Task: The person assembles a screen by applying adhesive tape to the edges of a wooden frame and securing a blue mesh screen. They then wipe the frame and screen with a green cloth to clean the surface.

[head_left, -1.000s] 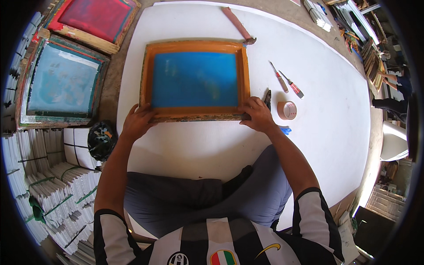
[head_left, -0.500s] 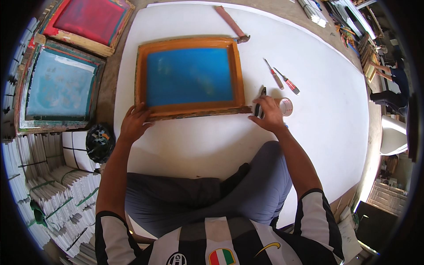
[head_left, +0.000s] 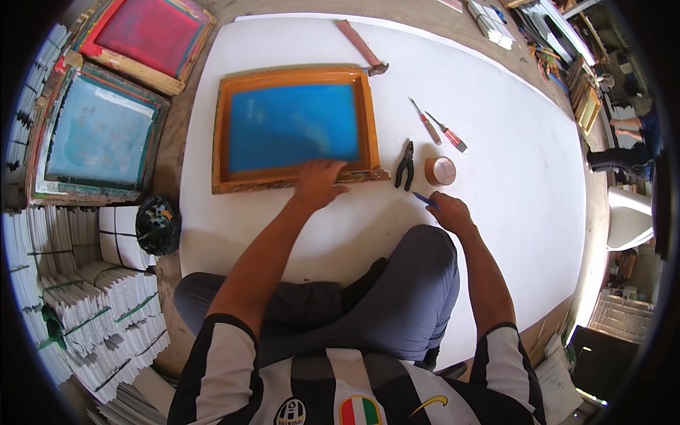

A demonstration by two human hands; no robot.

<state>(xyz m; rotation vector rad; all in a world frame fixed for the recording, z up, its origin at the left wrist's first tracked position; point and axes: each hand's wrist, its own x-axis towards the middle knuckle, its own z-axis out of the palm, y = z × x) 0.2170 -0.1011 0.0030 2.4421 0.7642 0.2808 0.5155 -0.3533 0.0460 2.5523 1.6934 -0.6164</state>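
Head view shows, largest first, a broad white sheet [head_left: 524, 234] serving as the work surface, its pale expanse probably making small tools easy to spot. Upon it, directly before the person, lies a wooden frame [head_left: 220, 134] stretched with blue mesh, its long rail facing the knees, presumably for easy reach. Just beside its far right corner rests a hammer [head_left: 360, 44]. The left hand [head_left: 316, 185] is open, fingers laid over the near rail, perhaps to steady it. The right hand [head_left: 451, 212] is closed in a pinch, just above the sheet. Two red-handled screwdrivers [head_left: 431, 130], black pliers [head_left: 404, 170] and a roll of brown tape [head_left: 433, 172] sit right of the frame, apparently grouped within right-hand reach. Smallest is the slim blue tool [head_left: 425, 200] in that pinch, gripped by one end, its tip pointing toward the pliers.
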